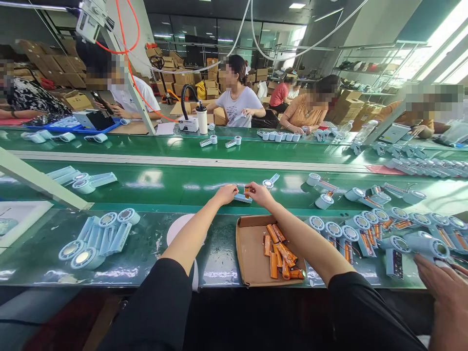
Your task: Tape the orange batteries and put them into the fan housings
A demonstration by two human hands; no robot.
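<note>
Both my arms reach out over the green conveyor belt (pixel 183 185). My left hand (pixel 225 193) is closed on the left end of a pale blue handheld fan part (pixel 243 198) lying on the belt. My right hand (pixel 259 193) pinches a small orange battery (pixel 247 190) at the same part. Close to me sits a shallow cardboard tray (pixel 252 253) with several orange batteries (pixel 281 256) in it.
Several pale blue fan bodies lie in groups at the left (pixel 97 238) and the right (pixel 365 229) of the near bench. Another person's hand (pixel 444 287) holds a fan at the lower right. Workers sit across the belt, cardboard boxes behind them.
</note>
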